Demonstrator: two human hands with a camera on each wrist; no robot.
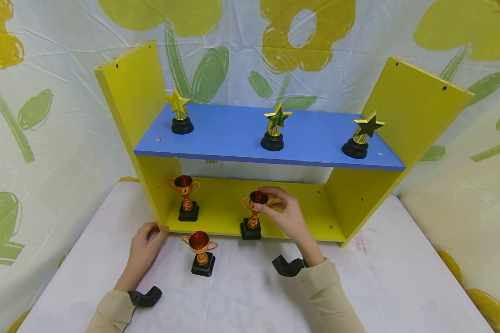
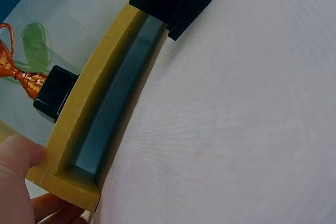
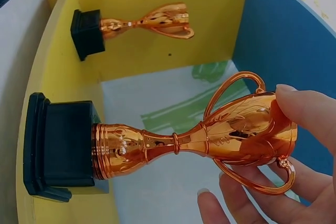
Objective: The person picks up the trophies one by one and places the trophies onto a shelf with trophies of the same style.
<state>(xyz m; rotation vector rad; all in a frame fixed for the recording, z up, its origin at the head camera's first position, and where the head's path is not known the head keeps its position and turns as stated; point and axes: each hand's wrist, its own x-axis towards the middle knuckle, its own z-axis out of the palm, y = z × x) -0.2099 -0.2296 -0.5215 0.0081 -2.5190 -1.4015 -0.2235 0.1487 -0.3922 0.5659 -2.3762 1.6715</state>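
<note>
My right hand pinches a copper-coloured trophy cup at its bowl, thumb on the rim. The cup stands roughly upright, its black base at the front edge of the lower yellow board; I cannot tell whether it touches the board. My left hand grips the lower left corner of the yellow and blue shelf, thumb on one side and fingers on the other. A second trophy cup stands on the lower board at the left. The third trophy cup is on the white table before the shelf.
On the blue upper board stand three gold star trophies: left, middle and right. Yellow side panels rise at both ends. A flower-patterned cloth hangs behind the white table.
</note>
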